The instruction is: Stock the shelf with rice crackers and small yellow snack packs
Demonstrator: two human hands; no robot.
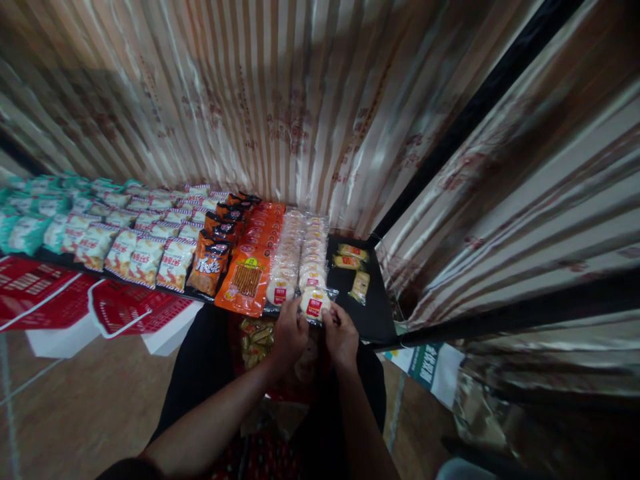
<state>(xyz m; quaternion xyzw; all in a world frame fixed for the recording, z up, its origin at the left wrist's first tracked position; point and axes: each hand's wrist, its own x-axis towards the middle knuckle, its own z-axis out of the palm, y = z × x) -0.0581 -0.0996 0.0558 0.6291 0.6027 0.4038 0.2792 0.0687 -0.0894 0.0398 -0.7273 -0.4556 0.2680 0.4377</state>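
Note:
Both of my hands meet at the front edge of a black shelf (373, 313). My left hand (289, 333) and my right hand (341, 337) pinch the near edge of a clear packet with a round pale cake and a red label (314, 303). That packet is the front one of a row of like packets (311, 257). A second row of the same cakes (286, 260) runs just to the left. Orange packets of brown sticks (249, 279) lie left of that.
More rows of snack packets fill the shelf leftwards: dark orange bags (210, 263), white bags (145, 257), teal bags (27, 227). A few small yellow packets (353, 263) lie at the right end. Red shopping baskets (123, 310) sit below left. Striped curtains hang behind and right.

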